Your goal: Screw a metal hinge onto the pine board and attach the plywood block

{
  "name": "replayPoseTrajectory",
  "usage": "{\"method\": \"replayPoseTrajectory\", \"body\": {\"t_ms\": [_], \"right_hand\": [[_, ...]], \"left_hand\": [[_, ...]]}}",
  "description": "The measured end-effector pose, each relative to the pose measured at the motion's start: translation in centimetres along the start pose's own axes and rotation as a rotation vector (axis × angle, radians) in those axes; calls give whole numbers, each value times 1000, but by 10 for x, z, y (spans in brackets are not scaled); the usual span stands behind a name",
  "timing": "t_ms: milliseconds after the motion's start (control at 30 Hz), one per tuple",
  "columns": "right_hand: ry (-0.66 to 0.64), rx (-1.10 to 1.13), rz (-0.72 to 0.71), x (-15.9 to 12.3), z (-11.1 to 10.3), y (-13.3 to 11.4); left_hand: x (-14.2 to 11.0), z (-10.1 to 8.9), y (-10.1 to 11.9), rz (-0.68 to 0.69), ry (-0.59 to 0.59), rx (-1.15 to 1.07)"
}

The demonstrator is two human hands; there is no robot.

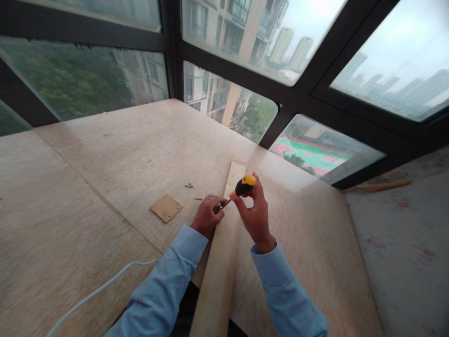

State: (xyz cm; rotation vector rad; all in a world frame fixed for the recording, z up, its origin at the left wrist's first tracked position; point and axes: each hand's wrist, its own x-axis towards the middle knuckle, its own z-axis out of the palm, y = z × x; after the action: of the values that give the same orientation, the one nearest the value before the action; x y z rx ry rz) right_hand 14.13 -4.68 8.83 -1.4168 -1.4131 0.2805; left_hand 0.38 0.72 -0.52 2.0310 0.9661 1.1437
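Observation:
My right hand [255, 215] pinches a screwdriver [244, 186] with a black and yellow handle, its shaft slanting down to the left. The shaft's tip meets a small dark metal piece [218, 207] held between the fingers of my left hand [207, 214]; its exact kind is too small to make out. Both hands are over the upper part of a long pale wooden board [219, 267], which runs away from me across the tabletop edge. Left of my left hand lie a few loose screws [190, 186] and a single screw [198, 199].
A square brown plate [166, 208] with small holes lies left of my hands. A white cable [101, 285] curves across the marbled surface [115, 173] at the lower left. Dark-framed windows [287, 100] border the far side, and a patterned wall [410, 243] stands at the right.

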Motion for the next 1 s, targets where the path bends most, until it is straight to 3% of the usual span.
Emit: {"method": "replayPoseTrajectory", "body": {"t_ms": [167, 433, 700, 867, 1000], "right_hand": [[-102, 141, -4, -1, 3, -2], [35, 3, 42, 2, 6, 1], [-4, -124, -111, 2, 2, -9], [21, -57, -8, 3, 4, -3], [-115, 95, 11, 0, 4, -4]], "left_hand": [[-1, 1, -1, 6, 10, -9], [0, -1, 0, -17, -1, -23], [-1, -1, -1, 45, 6, -42], [-1, 1, -2, 86, 45, -56], [0, 2, -2, 113, 74, -67]]}}
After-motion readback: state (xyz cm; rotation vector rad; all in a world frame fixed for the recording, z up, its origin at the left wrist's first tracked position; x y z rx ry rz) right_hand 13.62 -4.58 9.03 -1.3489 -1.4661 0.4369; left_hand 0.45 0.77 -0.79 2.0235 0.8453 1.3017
